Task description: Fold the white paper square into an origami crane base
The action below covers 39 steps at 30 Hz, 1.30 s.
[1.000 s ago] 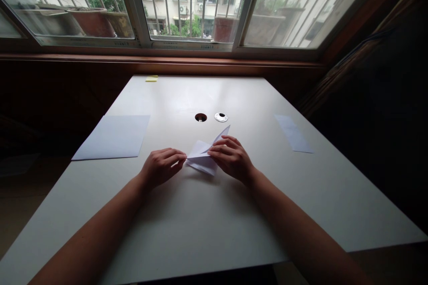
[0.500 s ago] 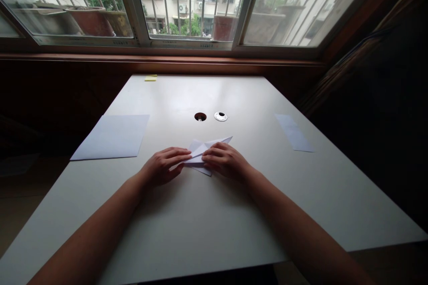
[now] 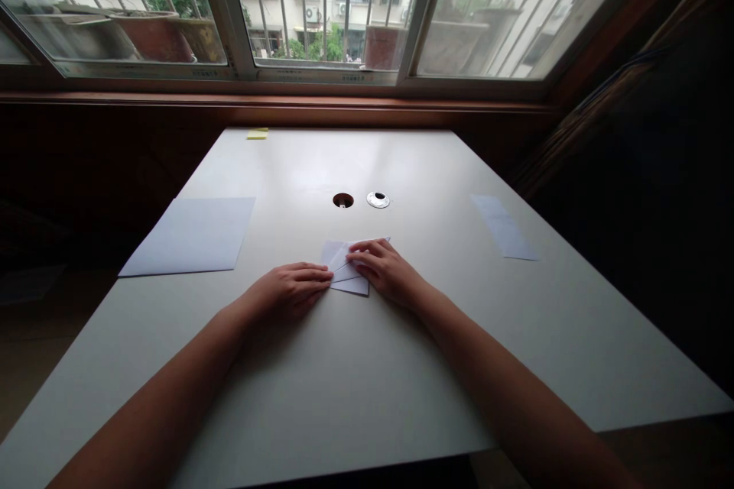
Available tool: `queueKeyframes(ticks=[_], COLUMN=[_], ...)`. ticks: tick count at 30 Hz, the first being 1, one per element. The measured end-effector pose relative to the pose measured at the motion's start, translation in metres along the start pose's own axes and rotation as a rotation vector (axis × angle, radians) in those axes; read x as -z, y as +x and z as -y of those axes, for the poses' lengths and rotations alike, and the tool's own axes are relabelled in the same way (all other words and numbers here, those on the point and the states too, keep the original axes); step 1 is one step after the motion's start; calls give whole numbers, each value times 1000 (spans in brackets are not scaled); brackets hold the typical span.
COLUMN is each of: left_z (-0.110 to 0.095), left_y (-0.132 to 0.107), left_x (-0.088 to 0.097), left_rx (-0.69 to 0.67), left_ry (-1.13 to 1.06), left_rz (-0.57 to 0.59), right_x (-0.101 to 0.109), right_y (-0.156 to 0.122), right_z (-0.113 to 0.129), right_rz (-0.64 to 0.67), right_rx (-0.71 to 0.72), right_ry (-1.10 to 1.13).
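Note:
A small folded sheet of white paper point(image 3: 351, 286) lies on the white table point(image 3: 344, 382), with several creased layers and a thin point sticking out at its upper right. At its left edge my left hand point(image 3: 290, 286) grips the paper, fingers together and fingertips on the fold. My right hand point(image 3: 387, 267) is over the paper's right side, its fingers bent and closed on a folded layer. Part of the paper is hidden under the right hand.
A stack of white paper point(image 3: 189, 233) lies on the left of the table, and a narrow paper strip point(image 3: 505, 228) on the right. Beyond my hands are a round cable hole point(image 3: 342, 201) and a metal cover point(image 3: 378, 200). A yellow sticky pad point(image 3: 258, 134) sits at the far edge.
The folded paper has turned slightly and lies flatter, its lower corner shifted right. My right hand has moved a little up; my left hand has slid slightly right along the edge.

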<state>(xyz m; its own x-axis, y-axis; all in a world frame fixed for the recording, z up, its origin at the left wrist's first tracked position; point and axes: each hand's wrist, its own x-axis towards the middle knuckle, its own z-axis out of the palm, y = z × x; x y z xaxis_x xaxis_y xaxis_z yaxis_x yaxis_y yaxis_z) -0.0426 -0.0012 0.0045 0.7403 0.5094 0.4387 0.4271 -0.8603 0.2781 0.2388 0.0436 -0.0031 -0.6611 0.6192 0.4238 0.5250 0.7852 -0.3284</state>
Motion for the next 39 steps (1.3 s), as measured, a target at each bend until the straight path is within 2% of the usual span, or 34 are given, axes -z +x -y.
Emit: queueKeyframes(ticks=[9,18,30,39], left_z=[-3,6,7,6], left_y=[-2,-1,2,0], left_x=[14,7,3,-3], left_rx=[113,107,115,-18], left_ry=[-285,-183,-215,-249], left_rz=[-40,-36,-68,41], right_x=[-2,-1,0,7], right_y=[0,-2,0,-3], right_z=[-5,-7,4,6], right_rz=[18,62,42,76], right_rx=[13,86,47,80], right_ry=[47,86,-8,27])
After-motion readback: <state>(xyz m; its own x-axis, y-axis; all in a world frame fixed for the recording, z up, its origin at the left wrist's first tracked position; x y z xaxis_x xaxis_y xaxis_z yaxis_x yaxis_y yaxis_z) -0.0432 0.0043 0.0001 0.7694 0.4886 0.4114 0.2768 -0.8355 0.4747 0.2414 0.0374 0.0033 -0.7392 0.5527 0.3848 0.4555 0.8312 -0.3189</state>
